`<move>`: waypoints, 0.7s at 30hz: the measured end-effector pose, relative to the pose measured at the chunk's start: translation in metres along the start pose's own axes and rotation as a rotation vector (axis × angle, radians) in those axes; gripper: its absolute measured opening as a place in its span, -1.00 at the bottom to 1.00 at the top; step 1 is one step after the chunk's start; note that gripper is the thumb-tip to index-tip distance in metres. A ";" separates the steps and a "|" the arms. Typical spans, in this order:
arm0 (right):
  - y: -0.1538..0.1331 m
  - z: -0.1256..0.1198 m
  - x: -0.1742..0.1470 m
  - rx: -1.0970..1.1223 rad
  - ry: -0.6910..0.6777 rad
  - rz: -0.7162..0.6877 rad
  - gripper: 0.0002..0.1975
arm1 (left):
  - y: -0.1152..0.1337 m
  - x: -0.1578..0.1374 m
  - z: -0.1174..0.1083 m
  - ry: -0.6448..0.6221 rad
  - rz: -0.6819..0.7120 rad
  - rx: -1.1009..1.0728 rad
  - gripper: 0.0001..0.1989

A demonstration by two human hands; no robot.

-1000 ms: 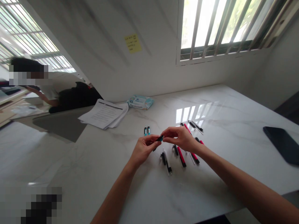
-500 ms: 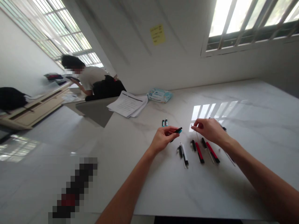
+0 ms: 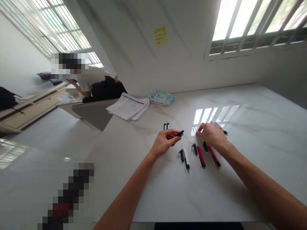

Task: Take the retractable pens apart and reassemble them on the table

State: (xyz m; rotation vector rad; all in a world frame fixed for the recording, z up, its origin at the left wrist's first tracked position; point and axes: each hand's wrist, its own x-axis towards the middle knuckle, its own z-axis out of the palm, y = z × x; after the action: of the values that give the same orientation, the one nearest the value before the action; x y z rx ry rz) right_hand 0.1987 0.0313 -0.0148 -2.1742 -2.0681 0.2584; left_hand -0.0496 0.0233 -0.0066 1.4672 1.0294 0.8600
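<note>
My left hand [image 3: 165,140] is closed on a black and teal pen part [image 3: 178,134], held above the white table. My right hand [image 3: 212,134] pinches a thin white pen refill [image 3: 195,128], its upper end slanting toward the left hand. Below them lie disassembled pens: a white barrel [image 3: 185,156] next to a black piece [image 3: 182,155], then a red barrel [image 3: 201,156] and another red barrel [image 3: 214,156], each beside black pieces and thin refills. A grey-white barrel [image 3: 221,127] with a black end lies behind the right hand, partly hidden.
Two small teal and black pens [image 3: 166,125] sit beyond my left hand. Farther back are printed papers [image 3: 129,106] and a blue wipes pack [image 3: 161,98] by the wall. A yellow note [image 3: 161,36] is on the wall. Another person [image 3: 93,80] sits at the far left.
My right hand has lowered slightly and now pinches the refill, which slants up between its fingertips. The left hand keeps its hold on the pen part. The view has shifted a little.
</note>
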 end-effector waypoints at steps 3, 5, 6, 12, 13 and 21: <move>-0.007 -0.002 0.004 0.000 -0.005 0.054 -0.77 | 0.002 0.003 0.000 0.009 -0.013 0.005 -0.62; -0.010 -0.002 0.007 -0.003 0.000 0.067 -0.76 | 0.002 0.005 -0.001 0.007 -0.010 0.002 -0.63; -0.011 -0.001 0.008 -0.003 0.005 0.061 -0.76 | 0.003 0.005 -0.001 0.009 -0.013 0.003 -0.62; -0.009 -0.001 0.010 0.028 0.080 -0.019 -0.77 | 0.006 0.005 -0.003 0.073 -0.017 -0.001 -0.58; -0.008 -0.002 0.010 0.034 0.097 -0.032 -0.77 | 0.007 0.005 -0.004 0.082 -0.017 0.001 -0.58; -0.001 -0.007 0.005 0.028 0.061 -0.013 -0.82 | 0.004 0.007 -0.005 0.084 -0.027 -0.003 -0.58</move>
State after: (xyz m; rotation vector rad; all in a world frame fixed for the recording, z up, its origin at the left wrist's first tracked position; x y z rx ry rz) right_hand 0.1989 0.0361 -0.0080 -2.1245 -2.0332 0.2148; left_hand -0.0514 0.0314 -0.0017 1.4221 1.1074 0.9099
